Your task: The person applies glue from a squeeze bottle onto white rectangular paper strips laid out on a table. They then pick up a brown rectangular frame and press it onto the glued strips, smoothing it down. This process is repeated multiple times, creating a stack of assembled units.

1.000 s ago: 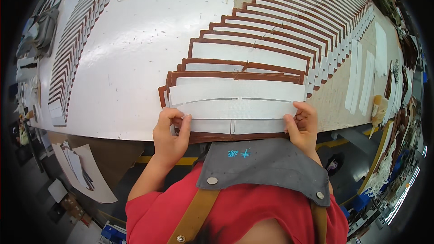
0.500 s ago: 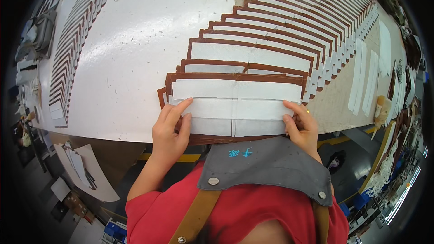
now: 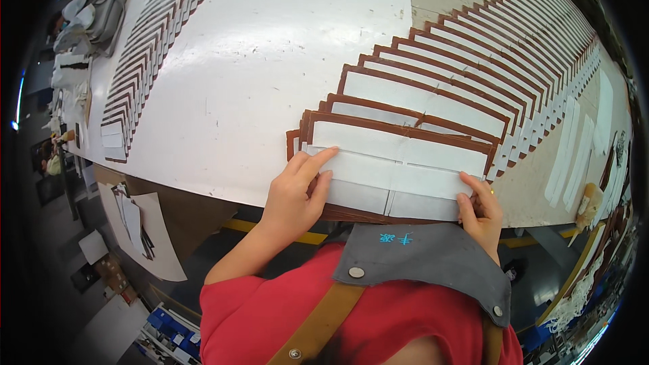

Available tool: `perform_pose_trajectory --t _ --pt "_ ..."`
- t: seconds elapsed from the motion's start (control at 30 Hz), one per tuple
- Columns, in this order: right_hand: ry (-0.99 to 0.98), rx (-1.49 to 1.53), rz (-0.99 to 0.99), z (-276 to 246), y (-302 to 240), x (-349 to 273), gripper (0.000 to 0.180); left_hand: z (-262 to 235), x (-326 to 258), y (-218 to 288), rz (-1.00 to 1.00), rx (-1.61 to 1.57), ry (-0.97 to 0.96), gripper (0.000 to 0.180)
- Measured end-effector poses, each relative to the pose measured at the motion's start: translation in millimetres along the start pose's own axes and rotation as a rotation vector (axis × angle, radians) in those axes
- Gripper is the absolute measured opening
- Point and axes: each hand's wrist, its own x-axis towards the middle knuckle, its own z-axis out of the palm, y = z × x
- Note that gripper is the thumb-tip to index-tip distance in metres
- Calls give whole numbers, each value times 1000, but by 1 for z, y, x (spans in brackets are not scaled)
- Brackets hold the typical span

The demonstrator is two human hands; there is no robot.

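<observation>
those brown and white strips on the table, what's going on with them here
A person in a red top and grey apron is pressing both hands onto a white strip laid over a brown-edged piece at the near edge of the white table. The left hand lies flat on the strip's left end and the right hand holds its right end. Similar pieces fan out in overlapping rows behind.

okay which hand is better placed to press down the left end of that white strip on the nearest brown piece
Left. The left hand already lies on the left end of the white strip, index finger stretched along its top edge. The right hand is holding the far right end.
</observation>
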Motion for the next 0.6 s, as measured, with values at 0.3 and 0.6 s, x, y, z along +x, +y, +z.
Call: perform_pose_trajectory --t 0.3,0.6 --pt "0 23 54 0 -9 1 36 -4 5 5 303 606 66 32" --pt "-19 -72 -70 -5 -11 5 39 6 2 -11 300 502 41 31"
